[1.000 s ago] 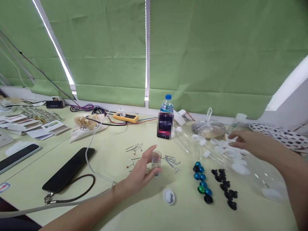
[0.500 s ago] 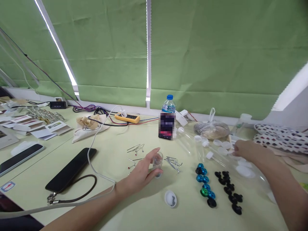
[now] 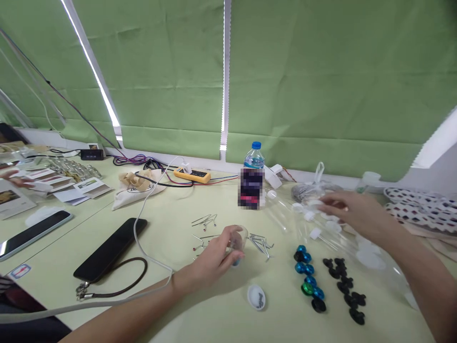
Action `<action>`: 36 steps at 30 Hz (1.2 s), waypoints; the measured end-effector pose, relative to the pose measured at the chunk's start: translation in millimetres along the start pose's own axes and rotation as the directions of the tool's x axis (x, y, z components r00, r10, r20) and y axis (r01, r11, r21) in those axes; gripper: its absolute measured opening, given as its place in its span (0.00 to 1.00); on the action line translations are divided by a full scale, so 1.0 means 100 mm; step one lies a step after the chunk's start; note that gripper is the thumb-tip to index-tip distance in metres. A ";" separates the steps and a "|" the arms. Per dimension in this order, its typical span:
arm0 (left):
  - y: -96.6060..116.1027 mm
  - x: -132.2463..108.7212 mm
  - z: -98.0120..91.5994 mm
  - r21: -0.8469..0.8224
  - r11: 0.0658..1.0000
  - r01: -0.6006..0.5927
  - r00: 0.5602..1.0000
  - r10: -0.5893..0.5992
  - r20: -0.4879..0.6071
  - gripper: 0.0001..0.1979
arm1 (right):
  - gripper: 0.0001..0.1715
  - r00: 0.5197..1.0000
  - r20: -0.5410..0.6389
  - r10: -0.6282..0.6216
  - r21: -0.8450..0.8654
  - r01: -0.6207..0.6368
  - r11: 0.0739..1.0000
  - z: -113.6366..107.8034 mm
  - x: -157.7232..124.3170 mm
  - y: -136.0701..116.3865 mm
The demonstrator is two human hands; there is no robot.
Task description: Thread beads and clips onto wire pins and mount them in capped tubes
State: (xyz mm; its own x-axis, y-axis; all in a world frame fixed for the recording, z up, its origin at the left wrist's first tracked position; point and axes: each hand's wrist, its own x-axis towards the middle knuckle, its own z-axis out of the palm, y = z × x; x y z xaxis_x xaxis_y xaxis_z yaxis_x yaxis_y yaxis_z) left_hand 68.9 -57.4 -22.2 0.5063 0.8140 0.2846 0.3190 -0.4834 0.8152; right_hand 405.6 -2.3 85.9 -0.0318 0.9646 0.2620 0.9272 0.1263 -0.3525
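Note:
My left hand (image 3: pixel 217 252) has its thumb and fingers curled round a small clear plastic jar (image 3: pixel 238 245) on the table. Bent metal pins (image 3: pixel 261 244) lie just right of the jar, and others (image 3: pixel 205 221) lie behind my hand. In front of it sits a shallow white lid (image 3: pixel 256 297) with small dark marks inside. My right hand (image 3: pixel 346 209) is over the clear tubes and loose caps, fingers pinched on what looks like a white cap (image 3: pixel 314 204). Blue and green metallic knobs (image 3: pixel 304 269) form a cluster nearer me, beside several black knobs (image 3: pixel 344 281).
Clear tubes (image 3: pixel 280 214) and a tied plastic bag (image 3: pixel 303 191) lie at the right. A blue-capped bottle (image 3: pixel 254 155) stands behind a phone (image 3: pixel 251 188). A white cable (image 3: pixel 143 247) crosses my left forearm near a black phone (image 3: pixel 110 250). Another person's hand (image 3: pixel 16 178) shows far left.
My right hand has moved left and slightly back from the loose caps, with a white cap apparently at its fingertips. My left hand stays at the jar. Another person's hand has appeared far left.

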 end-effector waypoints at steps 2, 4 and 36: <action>0.01 -0.01 0.01 0.009 1.000 -0.006 1.000 0.006 0.016 0.15 | 0.16 0.989 0.136 -0.059 0.199 0.031 0.980 0.07 -0.11 -0.38; 0.00 -0.02 0.01 0.016 1.000 -0.013 0.999 0.013 0.031 0.16 | 0.15 0.948 0.277 -0.159 0.391 0.039 0.919 0.21 -0.22 -0.71; 0.07 -0.04 0.04 0.094 0.994 -0.060 0.986 0.044 0.164 0.28 | 0.18 0.819 0.400 -0.413 0.615 0.094 0.783 0.46 -0.46 -1.12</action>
State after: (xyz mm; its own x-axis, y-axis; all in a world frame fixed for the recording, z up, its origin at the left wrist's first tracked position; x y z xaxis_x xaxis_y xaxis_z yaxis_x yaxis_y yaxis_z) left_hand 72.5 -65.1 -19.7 0.6443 0.7281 0.2339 0.3615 -0.5595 0.7458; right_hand 286.1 -50.4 71.5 -0.5578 0.8300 0.0010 0.4930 0.3323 -0.8041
